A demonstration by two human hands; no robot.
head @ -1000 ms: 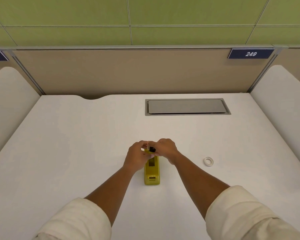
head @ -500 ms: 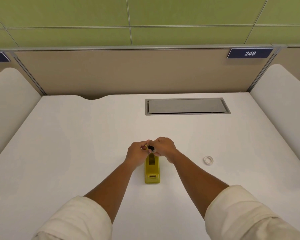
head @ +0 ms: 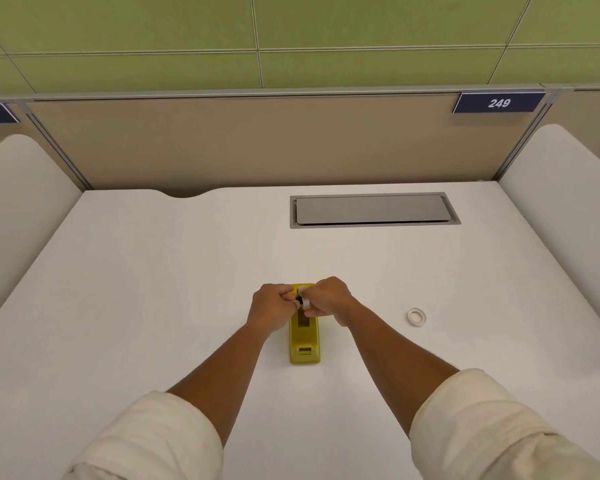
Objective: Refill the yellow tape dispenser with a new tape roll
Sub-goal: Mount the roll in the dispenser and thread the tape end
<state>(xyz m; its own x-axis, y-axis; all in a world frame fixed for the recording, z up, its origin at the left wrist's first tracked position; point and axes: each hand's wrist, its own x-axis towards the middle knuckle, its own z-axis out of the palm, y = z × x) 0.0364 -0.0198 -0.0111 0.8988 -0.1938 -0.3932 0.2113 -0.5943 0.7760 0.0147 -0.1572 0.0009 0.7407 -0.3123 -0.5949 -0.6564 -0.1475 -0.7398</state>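
The yellow tape dispenser (head: pixel 305 341) lies on the white desk, lengthwise toward me, with its open slot facing up. Both my hands meet just above its far end. My left hand (head: pixel 272 306) pinches a small black spool (head: pixel 298 298). My right hand (head: pixel 328 297) pinches a white tape roll (head: pixel 305 301) pressed against that spool. My fingers hide most of both parts. A second white tape roll (head: pixel 416 317) lies flat on the desk to the right, apart from my hands.
The white desk (head: pixel 153 306) is bounded by a tan partition (head: pixel 257 143) at the back and white side panels (head: pixel 18 188). A grey cable hatch (head: pixel 373 209) sits in the desk's back right part.
My hands stay together over the dispenser's far end. A white ring now shows between my fingers beside the black spool, where mostly black showed before.
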